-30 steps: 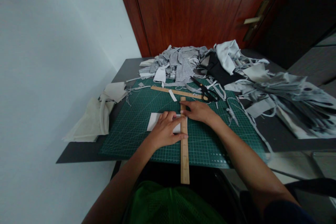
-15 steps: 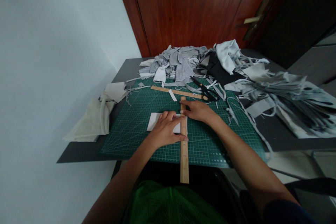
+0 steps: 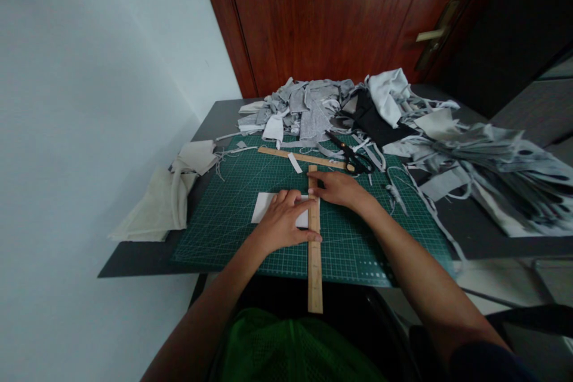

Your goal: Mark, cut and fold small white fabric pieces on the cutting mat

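Note:
A wooden ruler (image 3: 315,274) lies lengthwise across the right end of a white rectangular piece (image 3: 261,208), its near end jutting past the mat's front edge. My left hand (image 3: 283,221) rests spread on the white piece, index finger and thumb reaching apart onto the ruler. At the ruler's far part, my right hand (image 3: 336,187) pinches its edges between thumb and fingers. My left hand covers the middle of the white piece, and whether it is paper or cloth I cannot tell. Underneath is a green cutting mat (image 3: 215,239).
Beyond my hands lie a second wooden ruler (image 3: 280,154), a small white strip (image 3: 294,162) and black scissors (image 3: 356,161). Grey fabric scraps (image 3: 308,101) heap at the back. Stacked cloth (image 3: 505,161) lies right, cream fabric (image 3: 156,206) left, beside the wall.

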A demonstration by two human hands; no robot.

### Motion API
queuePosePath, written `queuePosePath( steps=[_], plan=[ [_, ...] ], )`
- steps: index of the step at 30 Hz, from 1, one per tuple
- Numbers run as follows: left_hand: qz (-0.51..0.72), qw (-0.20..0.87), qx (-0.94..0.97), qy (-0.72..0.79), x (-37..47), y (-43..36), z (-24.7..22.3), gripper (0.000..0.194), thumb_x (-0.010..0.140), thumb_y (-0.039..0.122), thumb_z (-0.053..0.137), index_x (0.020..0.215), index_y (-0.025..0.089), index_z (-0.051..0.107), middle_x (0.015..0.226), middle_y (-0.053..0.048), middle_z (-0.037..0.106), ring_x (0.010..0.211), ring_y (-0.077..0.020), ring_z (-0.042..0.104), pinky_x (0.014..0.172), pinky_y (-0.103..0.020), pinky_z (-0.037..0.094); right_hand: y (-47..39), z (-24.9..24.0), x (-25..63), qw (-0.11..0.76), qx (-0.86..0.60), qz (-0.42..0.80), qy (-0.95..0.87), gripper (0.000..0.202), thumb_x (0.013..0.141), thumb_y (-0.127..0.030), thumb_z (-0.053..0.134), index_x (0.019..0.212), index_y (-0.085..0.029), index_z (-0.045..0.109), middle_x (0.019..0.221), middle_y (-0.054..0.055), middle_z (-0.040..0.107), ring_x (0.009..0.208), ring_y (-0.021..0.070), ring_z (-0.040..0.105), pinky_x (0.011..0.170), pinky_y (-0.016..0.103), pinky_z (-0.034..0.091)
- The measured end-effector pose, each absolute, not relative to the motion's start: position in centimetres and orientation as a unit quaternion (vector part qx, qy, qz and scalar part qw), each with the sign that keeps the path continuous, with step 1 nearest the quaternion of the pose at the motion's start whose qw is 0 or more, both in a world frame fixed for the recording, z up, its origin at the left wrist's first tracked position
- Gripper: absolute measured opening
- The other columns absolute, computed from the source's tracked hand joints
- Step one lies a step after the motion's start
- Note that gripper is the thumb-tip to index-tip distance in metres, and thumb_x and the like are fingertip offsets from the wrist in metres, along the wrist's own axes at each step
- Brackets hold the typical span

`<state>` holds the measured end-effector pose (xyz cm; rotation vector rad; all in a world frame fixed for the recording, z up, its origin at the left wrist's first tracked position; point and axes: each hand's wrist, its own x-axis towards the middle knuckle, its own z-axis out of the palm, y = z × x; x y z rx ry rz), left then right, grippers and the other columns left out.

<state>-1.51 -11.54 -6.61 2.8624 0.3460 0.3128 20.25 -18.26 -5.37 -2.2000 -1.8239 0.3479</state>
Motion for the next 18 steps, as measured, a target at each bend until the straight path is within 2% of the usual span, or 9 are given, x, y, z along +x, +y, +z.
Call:
queuePosePath(
  steps=[11,15,18],
  plan=[
    [0.1,0.122,0.98,0.124,-1.5,-11.6,-6.4,0.086,0.071,0.074,0.077,0.142,0.028,0.059,0.124,-0.009,0.051,0.114,-0.0308,0.047,0.102,-0.046,0.042,-18.1,-5.8,20.6,0.147,-0.755,0.128,-0.626,0.056,0.095,-0.042,0.063,0.148,-0.024,0.058,0.135,0.013,0.07,0.122,0.036,0.066,0.1,0.047,0.053],
    [0.098,0.116,0.981,0.125,-1.5,-11.6,-6.4,0.086,0.071,0.075,0.077,0.141,0.029,0.06,0.123,-0.009,0.052,0.113,-0.0307,0.047,0.102,-0.046,0.042,-17.6,-6.7,21.5,0.208,-0.729,0.145,-0.635,0.04,0.103,-0.032,0.05,0.14,-0.026,0.065,0.143,0.007,0.066,0.132,0.0284,0.062,0.109,0.043,0.048],
    [0.099,0.114,0.981,0.125,-1.5,-11.5,-6.4,0.088,0.07,0.076,0.077,0.143,0.03,0.059,0.123,-0.009,0.053,0.112,-0.0309,0.047,0.1,-0.046,0.043,-17.2,-7.1,22.1,0.235,-0.729,0.144,-0.627,0.041,0.103,-0.028,0.051,0.142,-0.024,0.063,0.145,0.007,0.065,0.135,0.0269,0.06,0.112,0.041,0.046]
  ],
)
